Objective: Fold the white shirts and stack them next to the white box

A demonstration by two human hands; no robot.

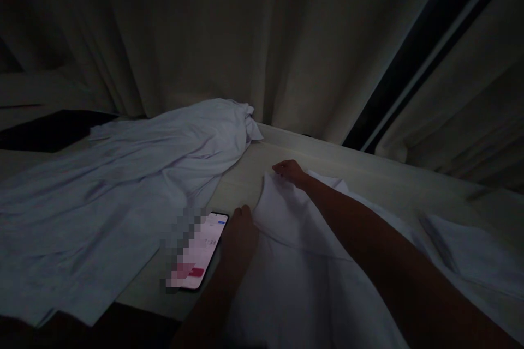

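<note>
White cloth point(295, 278) lay on pale surface point(241, 174), long axis near-to-far, far end toward curtain point(204, 38). Right hand point(290, 172) extended to far edge, left hand point(240, 234) curled at left edge; couldn't tell if either pinched cloth.

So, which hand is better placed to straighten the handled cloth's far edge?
Probably the right hand: it is at the far edge of the white cloth, while the left hand is closer in, beside the phone.

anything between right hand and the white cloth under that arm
Nothing visible: the right hand is at the far edge of the white cloth, the left hand at its left edge, the phone left of both.
</note>
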